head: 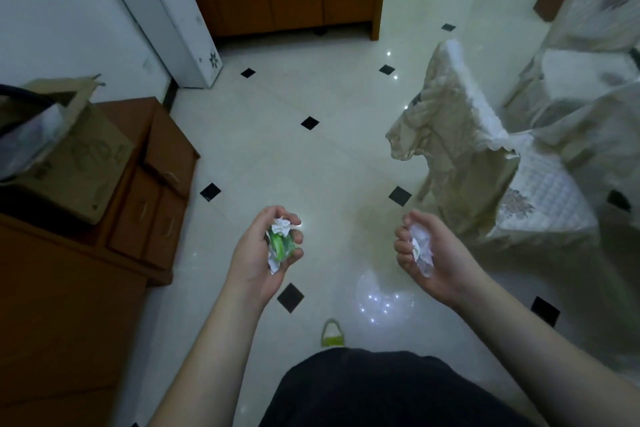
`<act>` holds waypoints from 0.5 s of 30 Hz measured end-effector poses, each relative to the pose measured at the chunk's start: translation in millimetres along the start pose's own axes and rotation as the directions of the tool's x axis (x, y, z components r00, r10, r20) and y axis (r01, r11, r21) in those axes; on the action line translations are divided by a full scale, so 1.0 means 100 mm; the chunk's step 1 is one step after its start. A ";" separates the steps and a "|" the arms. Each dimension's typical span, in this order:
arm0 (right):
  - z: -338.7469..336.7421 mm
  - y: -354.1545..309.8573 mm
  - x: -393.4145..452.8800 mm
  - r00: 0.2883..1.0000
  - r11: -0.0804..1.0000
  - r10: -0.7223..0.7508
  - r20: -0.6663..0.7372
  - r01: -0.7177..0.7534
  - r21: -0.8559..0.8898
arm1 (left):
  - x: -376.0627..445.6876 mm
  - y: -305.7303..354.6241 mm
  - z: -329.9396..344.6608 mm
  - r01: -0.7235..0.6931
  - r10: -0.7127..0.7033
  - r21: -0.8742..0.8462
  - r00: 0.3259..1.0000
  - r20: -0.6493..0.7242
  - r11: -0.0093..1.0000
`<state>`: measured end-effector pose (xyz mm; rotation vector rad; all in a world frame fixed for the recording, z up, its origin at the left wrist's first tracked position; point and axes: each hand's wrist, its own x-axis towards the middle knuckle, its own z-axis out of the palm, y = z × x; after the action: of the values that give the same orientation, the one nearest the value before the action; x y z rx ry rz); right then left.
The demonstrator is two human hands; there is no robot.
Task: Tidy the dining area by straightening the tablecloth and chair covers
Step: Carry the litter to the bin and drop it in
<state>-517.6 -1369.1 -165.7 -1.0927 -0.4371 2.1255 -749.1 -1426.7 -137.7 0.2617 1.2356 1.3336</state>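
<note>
Tiled floor (311, 156) lies between cabinet (145, 184) and chair cover (460, 156) (rumpled).

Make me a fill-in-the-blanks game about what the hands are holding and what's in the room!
1. The left hand holds a crumpled wrapper that is white and ____.
2. The floor is pale with small ____ diamond tiles.
3. The cardboard box sits on a ____ wooden cabinet.
4. The chair with the rumpled cover stands on the person's ____ side.

Missing words: green; black; brown; right
</note>
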 end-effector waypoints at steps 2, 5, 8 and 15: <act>0.23 -0.16 0.29 0.999 1.000 -0.027 -0.018 0.027 0.000 | 0.32 0.32 0.02 0.001 -0.003 0.037 0.998 0.056 0.999; 0.52 -0.38 0.73 0.999 0.998 -0.043 -0.011 0.043 0.036 | 0.81 0.72 0.11 0.000 -0.012 0.098 0.994 0.112 0.995; 0.70 -0.57 1.14 0.998 0.997 -0.056 -0.002 0.056 0.046 | 1.26 1.05 0.20 0.002 -0.014 0.090 0.991 0.131 0.996; 0.96 -1.05 2.12 0.998 0.999 -0.036 -0.042 0.037 0.031 | 2.33 1.48 0.40 0.083 -0.093 0.081 0.988 0.126 0.993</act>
<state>-635.8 -1142.8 -171.1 -1.1006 -0.3994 2.0676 -858.9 -1170.6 -130.2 0.3380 1.1766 1.1770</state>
